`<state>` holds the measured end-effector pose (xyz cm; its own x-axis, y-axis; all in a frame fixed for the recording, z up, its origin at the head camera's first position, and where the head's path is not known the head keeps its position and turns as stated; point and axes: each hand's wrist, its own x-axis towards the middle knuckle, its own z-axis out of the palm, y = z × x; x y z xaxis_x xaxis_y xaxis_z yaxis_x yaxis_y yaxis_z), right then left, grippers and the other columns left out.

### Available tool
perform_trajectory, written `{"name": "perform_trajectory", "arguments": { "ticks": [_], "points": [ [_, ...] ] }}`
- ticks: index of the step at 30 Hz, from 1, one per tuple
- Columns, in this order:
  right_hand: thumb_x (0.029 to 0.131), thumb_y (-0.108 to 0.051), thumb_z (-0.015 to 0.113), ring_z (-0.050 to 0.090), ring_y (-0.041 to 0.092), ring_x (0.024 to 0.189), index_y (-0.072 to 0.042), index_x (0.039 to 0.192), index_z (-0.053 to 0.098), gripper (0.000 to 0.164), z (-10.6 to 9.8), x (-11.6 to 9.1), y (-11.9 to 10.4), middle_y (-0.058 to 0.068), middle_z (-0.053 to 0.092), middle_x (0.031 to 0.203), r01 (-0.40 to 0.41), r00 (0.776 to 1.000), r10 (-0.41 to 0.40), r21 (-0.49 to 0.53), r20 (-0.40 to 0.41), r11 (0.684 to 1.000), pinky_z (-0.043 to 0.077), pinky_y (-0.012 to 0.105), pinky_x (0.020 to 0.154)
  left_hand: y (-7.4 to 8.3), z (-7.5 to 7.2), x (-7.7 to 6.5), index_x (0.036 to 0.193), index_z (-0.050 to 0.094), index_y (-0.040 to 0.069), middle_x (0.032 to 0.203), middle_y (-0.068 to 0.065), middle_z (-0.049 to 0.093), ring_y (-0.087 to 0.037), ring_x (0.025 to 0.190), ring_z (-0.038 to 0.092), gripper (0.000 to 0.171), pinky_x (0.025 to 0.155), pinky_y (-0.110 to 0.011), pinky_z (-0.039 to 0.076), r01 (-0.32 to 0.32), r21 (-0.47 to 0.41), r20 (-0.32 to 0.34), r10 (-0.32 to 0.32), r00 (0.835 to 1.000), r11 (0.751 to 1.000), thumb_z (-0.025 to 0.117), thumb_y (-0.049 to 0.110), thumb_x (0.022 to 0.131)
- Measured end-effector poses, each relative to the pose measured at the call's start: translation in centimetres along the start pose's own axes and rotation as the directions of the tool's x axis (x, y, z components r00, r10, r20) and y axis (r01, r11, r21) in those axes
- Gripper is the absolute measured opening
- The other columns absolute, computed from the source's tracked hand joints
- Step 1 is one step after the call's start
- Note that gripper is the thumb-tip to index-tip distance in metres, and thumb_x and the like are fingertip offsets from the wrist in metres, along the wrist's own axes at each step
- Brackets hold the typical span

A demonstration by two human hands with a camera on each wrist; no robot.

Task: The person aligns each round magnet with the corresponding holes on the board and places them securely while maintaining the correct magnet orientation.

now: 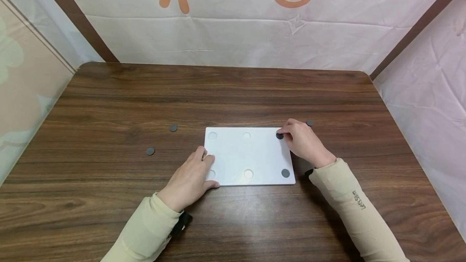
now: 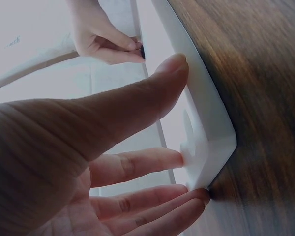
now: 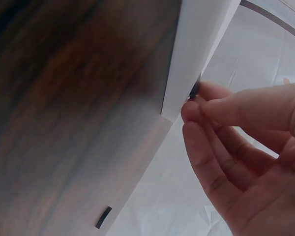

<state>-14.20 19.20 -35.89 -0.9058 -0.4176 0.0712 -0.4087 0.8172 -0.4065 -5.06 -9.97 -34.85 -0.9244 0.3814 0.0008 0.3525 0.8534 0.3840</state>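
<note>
A white rectangular board (image 1: 263, 155) with shallow round recesses lies flat on the table. My left hand (image 1: 191, 177) holds its near left corner, thumb along the front edge and fingers at the left side, partly covering a recess. At the board's far right corner, my right hand (image 1: 305, 140) pinches a small dark disc (image 1: 279, 136) between thumb and fingertips, right at the board's surface. This disc also shows as a thin black edge (image 3: 194, 90) in the right wrist view. Another dark disc (image 1: 285, 173) sits at the near right corner of the board.
Two loose dark discs, one farther back (image 1: 173, 127) and one nearer (image 1: 150, 151), lie left of the board on the brown wooden table (image 1: 233, 96). Just beyond my right hand lies one more disc (image 1: 309, 123). Pale printed curtains (image 1: 233, 39) surround the table's back and sides.
</note>
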Motion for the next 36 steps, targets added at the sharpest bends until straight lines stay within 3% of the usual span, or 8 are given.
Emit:
{"name": "perform_trajectory", "arguments": {
  "ticks": [10, 25, 31, 36],
  "points": [
    [0.085, 0.011, 0.051, 0.060, 0.025, 0.082, 0.007, 0.109, 0.069, 0.031, 0.0, -0.4, -0.1, 0.016, 0.061, 0.097, 0.069, 0.997, -0.069, -0.021, 0.021, 0.997, 0.045, 0.031, 0.066, -0.1, 0.0, 0.0, 0.102, 0.061, -0.003, 0.111, -0.021, 0.050, -0.031, 0.092, 0.055, 0.047, 0.071, -0.039, 0.051, -0.002, 0.008, -0.006, 0.002, 1.000, 1.000, 0.085, 0.021, 0.070],
    [0.087, 0.007, 0.053, 0.055, 0.019, 0.075, 0.004, 0.104, 0.071, 0.025, -0.7, 0.1, 0.2, 0.015, 0.064, 0.095, 0.022, 0.998, -0.024, 0.036, 0.051, 0.999, 0.044, 0.028, 0.065, 0.0, 0.0, 0.0, 0.103, 0.061, -0.003, 0.112, -0.021, 0.051, -0.032, 0.095, 0.055, 0.047, 0.073, -0.040, 0.051, 0.007, -0.004, 0.010, -0.007, 1.000, 1.000, 0.085, 0.021, 0.071],
    [0.086, 0.003, 0.057, 0.058, 0.021, 0.077, 0.000, 0.100, 0.072, 0.021, -1.1, 0.2, 0.7, 0.012, 0.064, 0.089, -0.060, 0.998, 0.060, 0.015, 0.008, 0.998, 0.048, 0.034, 0.070, 0.0, -0.1, 0.1, 0.102, 0.061, -0.003, 0.112, -0.022, 0.051, -0.032, 0.095, 0.055, 0.047, 0.074, -0.040, 0.051, 0.011, -0.007, 0.017, -0.011, 1.000, 1.000, 0.085, 0.021, 0.071],
    [0.087, 0.000, 0.059, 0.059, 0.030, 0.082, 0.002, 0.107, 0.069, 0.022, -1.4, 0.0, 1.2, 0.019, 0.061, 0.101, -0.147, 0.989, 0.146, -0.033, -0.012, 0.989, 0.049, 0.042, 0.071, 0.0, -0.1, 0.1, 0.101, 0.061, -0.003, 0.111, -0.021, 0.051, -0.032, 0.094, 0.055, 0.047, 0.074, -0.040, 0.051, 0.011, -0.004, 0.015, -0.011, 1.000, 1.000, 0.085, 0.021, 0.071]
  ]
}}
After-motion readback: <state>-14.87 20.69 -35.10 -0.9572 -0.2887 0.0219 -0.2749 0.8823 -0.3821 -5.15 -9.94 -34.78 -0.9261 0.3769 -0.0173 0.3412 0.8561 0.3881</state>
